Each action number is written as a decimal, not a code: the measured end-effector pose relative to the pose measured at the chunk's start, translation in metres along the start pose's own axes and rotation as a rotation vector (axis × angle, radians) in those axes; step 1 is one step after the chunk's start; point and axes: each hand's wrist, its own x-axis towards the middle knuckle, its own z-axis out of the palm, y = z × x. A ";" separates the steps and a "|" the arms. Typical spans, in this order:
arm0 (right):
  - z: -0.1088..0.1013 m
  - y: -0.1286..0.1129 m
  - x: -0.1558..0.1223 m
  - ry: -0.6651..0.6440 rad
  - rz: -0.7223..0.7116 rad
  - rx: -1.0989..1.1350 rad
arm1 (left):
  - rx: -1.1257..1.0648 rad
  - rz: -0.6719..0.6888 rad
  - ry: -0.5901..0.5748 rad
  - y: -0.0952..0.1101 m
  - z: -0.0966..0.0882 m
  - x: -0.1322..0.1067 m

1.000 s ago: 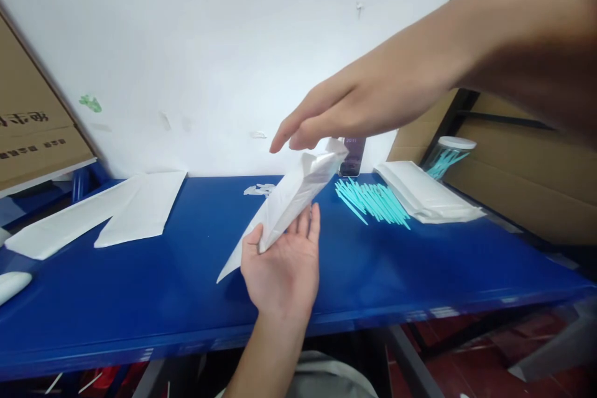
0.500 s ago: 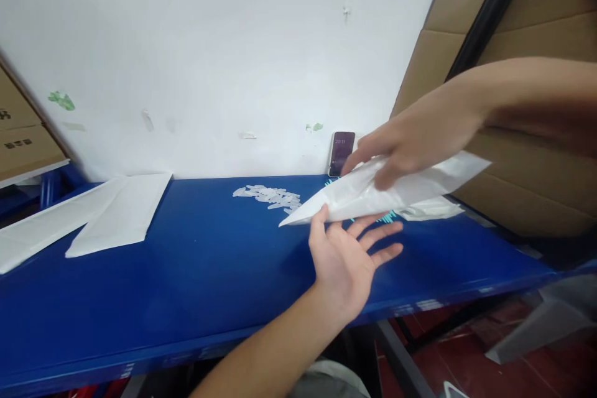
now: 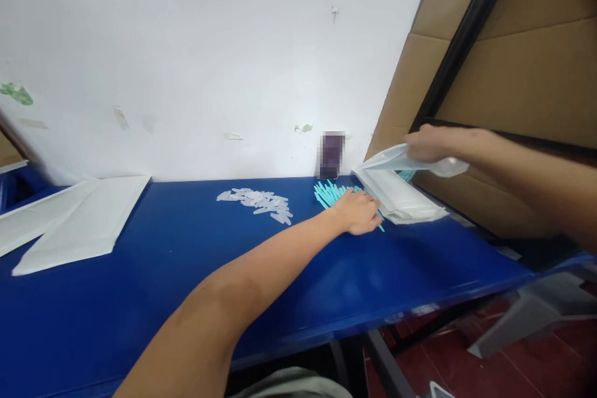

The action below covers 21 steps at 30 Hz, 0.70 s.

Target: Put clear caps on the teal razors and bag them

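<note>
My left hand (image 3: pixel 358 212) reaches down onto a pile of thin teal sticks (image 3: pixel 328 193), its fingers curled over some of them. One stick end pokes out beyond its fingertips. To the right, my right hand (image 3: pixel 426 143) is closed on the edge of a white plastic bag (image 3: pixel 392 155), raised at a slant above a stack of flat white bags (image 3: pixel 396 196). Part of the held bag is hidden behind this hand. Left of the sticks, small translucent white pieces (image 3: pixel 261 200) are scattered on the blue table (image 3: pixel 196 292).
Long white packets (image 3: pixel 93 217) overlap at the table's left. A blurred-out phone (image 3: pixel 331 155) leans on the white wall (image 3: pixel 186 62). Large cardboard (image 3: pixel 527 74) and a black post (image 3: pixel 466 37) stand at the right. More teal sticks (image 3: pixel 407 175) show behind the white bags.
My left hand has let go of the white bag and moved right and up onto the teal sticks. My right hand has carried the bag back to the right, over the stack.
</note>
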 end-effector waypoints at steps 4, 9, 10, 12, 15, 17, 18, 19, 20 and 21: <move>0.039 -0.029 -0.013 -0.284 0.036 -0.111 | 0.052 0.100 -0.135 -0.018 0.019 0.029; 0.067 -0.045 -0.024 -0.473 -0.032 -0.166 | -0.023 0.115 -0.169 -0.031 0.034 0.038; 0.070 -0.046 -0.025 -0.509 -0.048 -0.170 | -0.040 0.119 -0.166 -0.033 0.035 0.039; 0.077 -0.045 -0.027 -0.563 -0.090 -0.172 | -0.058 0.132 -0.154 -0.036 0.038 0.040; 0.085 -0.039 -0.027 -0.569 -0.139 -0.173 | -0.048 0.150 -0.128 -0.038 0.041 0.041; 0.088 -0.035 -0.026 -0.525 -0.151 -0.170 | -0.034 0.155 -0.114 -0.039 0.043 0.040; 0.090 -0.034 -0.026 -0.499 -0.149 -0.165 | -0.029 0.156 -0.110 -0.039 0.043 0.038; 0.091 -0.033 -0.027 -0.471 -0.144 -0.164 | -0.025 0.157 -0.107 -0.039 0.044 0.036; 0.091 -0.033 -0.028 -0.445 -0.140 -0.168 | -0.021 0.155 -0.104 -0.039 0.043 0.034; 0.092 -0.035 -0.030 -0.425 -0.136 -0.179 | -0.017 0.149 -0.101 -0.039 0.043 0.031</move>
